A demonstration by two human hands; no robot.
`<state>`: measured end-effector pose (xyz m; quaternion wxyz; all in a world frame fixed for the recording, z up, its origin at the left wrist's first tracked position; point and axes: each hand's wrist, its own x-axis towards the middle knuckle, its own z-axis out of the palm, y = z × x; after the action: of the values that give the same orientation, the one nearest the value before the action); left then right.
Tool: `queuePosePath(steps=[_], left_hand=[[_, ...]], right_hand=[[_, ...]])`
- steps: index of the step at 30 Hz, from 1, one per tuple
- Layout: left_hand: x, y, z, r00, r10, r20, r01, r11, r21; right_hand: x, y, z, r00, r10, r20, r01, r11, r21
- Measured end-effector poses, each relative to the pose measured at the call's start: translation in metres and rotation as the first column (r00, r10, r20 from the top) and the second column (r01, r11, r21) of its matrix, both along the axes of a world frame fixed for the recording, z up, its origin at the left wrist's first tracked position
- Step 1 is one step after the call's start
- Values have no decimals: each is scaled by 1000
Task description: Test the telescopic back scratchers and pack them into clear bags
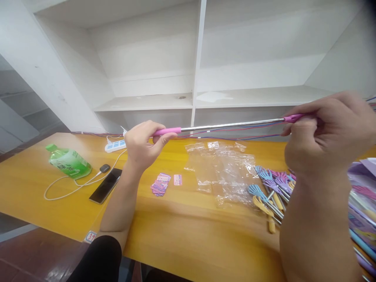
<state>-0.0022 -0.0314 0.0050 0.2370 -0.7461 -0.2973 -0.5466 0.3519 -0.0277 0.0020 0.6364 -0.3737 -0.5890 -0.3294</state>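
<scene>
Stretched between my two hands above the table is a telescopic back scratcher [232,125] with a pink handle and a drawn-out metal rod. My left hand [145,145] is closed around the pink handle. At the other end, my right hand [331,129] grips the pink head, which its fingers mostly hide. Below my right forearm lies a pile of back scratchers [276,186] in blue, purple, pink and yellow. Clear plastic bags [223,172] spread over the table beside the pile. A stack of printed cards [161,184] and one single card [178,179] lie left of the bags.
On the left of the yellow table [182,223] are a green bottle [70,162] on its side, a phone [105,186], a white cable and a power strip [115,146]. White shelving [147,102] stands behind. More back scratchers fill a bag or box [364,203] at right.
</scene>
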Motion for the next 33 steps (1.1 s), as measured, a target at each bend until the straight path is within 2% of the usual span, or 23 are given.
queuePosePath(steps=[4, 7, 9, 10, 12, 15, 21, 33], left_hand=[[-3, -1, 2, 1000, 20, 5, -20, 1000, -9], [7, -4, -3, 1000, 31, -2, -31, 1000, -1], [22, -6, -11, 1000, 9, -22, -9, 1000, 1], [31, -7, -16, 999, -3, -33, 3, 1000, 1], [45, -9, -24, 999, 2, 43, 0, 999, -35], [51, -9, -28, 999, -44, 28, 45, 997, -62], [37, -10, -18, 999, 25, -32, -27, 998, -49], [32, -7, -17, 997, 49, -57, -54, 995, -88]], right_hand=[[3, 2, 2, 1000, -6, 4, 6, 1000, 21], [-7, 3, -2, 997, 59, 50, -62, 995, 73], [-27, -1, -10, 983, 139, 120, -143, 989, 30], [-40, -5, -14, 957, 192, 216, -182, 981, -64], [-65, -13, -23, 966, 230, 118, -212, 965, -152], [-86, -22, -28, 961, 264, 88, -242, 949, -205], [-84, -19, -27, 957, 274, 94, -246, 939, -240], [-87, -15, -32, 963, 257, 85, -210, 908, -364]])
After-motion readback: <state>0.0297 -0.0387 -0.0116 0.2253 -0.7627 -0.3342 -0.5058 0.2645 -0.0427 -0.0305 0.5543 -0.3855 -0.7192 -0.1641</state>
